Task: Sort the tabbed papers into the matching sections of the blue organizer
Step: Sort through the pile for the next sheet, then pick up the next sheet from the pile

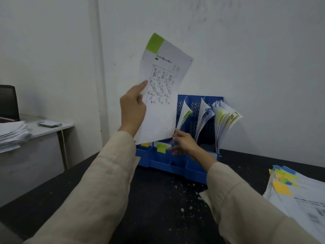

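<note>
My left hand [133, 106] grips a white printed sheet [163, 85] by its left edge and holds it up in front of the wall. A green tab [154, 42] marks the sheet's top left corner. The blue organizer [177, 164] stands on the dark table against the wall, with yellow and green labels [161, 148] on its front. Curled tabbed papers [223, 120] fill its upright sections. My right hand [184, 143] reaches into the organizer's front with fingers spread, touching the papers in the left section. A stack of tabbed papers [288, 187] lies at the right.
The dark table [158, 199] is speckled with white crumbs. A grey desk [51, 131] at the left carries a pile of white papers [12, 134] and a dark chair back behind it. A white wall rises right behind the organizer.
</note>
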### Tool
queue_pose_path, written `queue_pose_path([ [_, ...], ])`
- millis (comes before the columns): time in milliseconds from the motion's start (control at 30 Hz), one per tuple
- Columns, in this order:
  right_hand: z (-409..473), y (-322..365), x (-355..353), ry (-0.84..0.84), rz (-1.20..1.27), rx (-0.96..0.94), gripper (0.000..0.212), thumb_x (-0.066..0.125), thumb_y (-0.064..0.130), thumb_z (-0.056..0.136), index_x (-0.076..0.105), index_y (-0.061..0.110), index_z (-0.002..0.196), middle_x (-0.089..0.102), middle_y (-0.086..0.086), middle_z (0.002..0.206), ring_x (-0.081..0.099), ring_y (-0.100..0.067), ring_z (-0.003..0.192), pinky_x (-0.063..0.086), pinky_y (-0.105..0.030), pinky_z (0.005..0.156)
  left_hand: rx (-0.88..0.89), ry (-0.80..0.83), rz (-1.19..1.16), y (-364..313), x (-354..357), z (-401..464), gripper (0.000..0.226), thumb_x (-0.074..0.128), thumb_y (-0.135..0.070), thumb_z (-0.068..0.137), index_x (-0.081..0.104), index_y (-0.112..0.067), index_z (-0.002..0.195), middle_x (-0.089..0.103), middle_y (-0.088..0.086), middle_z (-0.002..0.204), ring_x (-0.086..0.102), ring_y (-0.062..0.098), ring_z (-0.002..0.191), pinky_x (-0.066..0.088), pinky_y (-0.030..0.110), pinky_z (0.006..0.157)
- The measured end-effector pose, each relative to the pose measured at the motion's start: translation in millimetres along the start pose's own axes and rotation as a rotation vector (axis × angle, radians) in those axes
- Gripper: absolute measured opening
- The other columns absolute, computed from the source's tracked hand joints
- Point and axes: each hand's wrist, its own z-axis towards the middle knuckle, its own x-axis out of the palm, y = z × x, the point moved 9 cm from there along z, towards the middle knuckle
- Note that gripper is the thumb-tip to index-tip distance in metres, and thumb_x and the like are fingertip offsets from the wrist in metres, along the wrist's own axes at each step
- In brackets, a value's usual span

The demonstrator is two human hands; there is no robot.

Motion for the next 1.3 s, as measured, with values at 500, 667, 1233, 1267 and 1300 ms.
queue_pose_path([
  [500, -5, 0, -6, 0.041, -0.029, -0.008, 0.056, 0.039, 0.012, 0.101, 0.017, 0.022, 0.151, 0.031, -0.002, 0.152, 0.067, -0.025, 0.093, 0.056, -0.035, 0.073, -0.106, 0.511, -0.067, 21, 125, -50, 0.064, 0.035, 0.017, 0.088, 0.030, -0.010, 0.145, 0.030, 0.013, 0.151, 0.029, 0.027, 0.139, 0.027, -0.003, 0.086],
  [667, -12, 6, -13, 0.051, -0.023, -0.035, 0.054, 0.040, 0.011, 0.101, 0.020, 0.019, 0.150, 0.032, -0.001, 0.152, 0.066, -0.030, 0.095, 0.054, -0.042, 0.081, -0.078, 0.586, 0.039, 35, 137, -66, 0.060, 0.036, 0.010, 0.092, 0.030, -0.014, 0.146, 0.039, 0.024, 0.142, 0.038, 0.041, 0.128, 0.037, 0.037, 0.102],
  [1233, -16, 58, -61, -0.327, -0.175, -0.433, 0.012, 0.051, 0.006, 0.093, 0.056, 0.014, 0.099, 0.067, -0.009, 0.098, 0.065, -0.015, 0.073, 0.051, -0.021, 0.061, -0.257, 0.911, 0.066, 75, 170, -115, 0.048, 0.033, 0.011, 0.091, 0.044, -0.002, 0.136, 0.053, 0.019, 0.131, 0.047, 0.033, 0.122, 0.035, 0.028, 0.098],
  [1267, -16, 62, -62, -0.344, -0.205, -0.456, 0.013, 0.050, 0.006, 0.092, 0.056, 0.016, 0.099, 0.066, -0.007, 0.098, 0.065, -0.015, 0.077, 0.052, -0.024, 0.065, -0.270, 0.932, 0.058, 75, 173, -117, 0.047, 0.032, 0.009, 0.093, 0.043, -0.002, 0.137, 0.052, 0.018, 0.133, 0.046, 0.032, 0.123, 0.034, 0.024, 0.096],
  [1300, -15, 66, -62, -0.356, -0.240, -0.472, 0.015, 0.050, 0.005, 0.091, 0.056, 0.016, 0.099, 0.065, -0.005, 0.098, 0.064, -0.017, 0.082, 0.053, -0.027, 0.068, -0.284, 0.952, 0.044, 75, 175, -119, 0.046, 0.032, 0.007, 0.095, 0.041, -0.003, 0.139, 0.051, 0.015, 0.135, 0.045, 0.030, 0.124, 0.033, 0.020, 0.094],
])
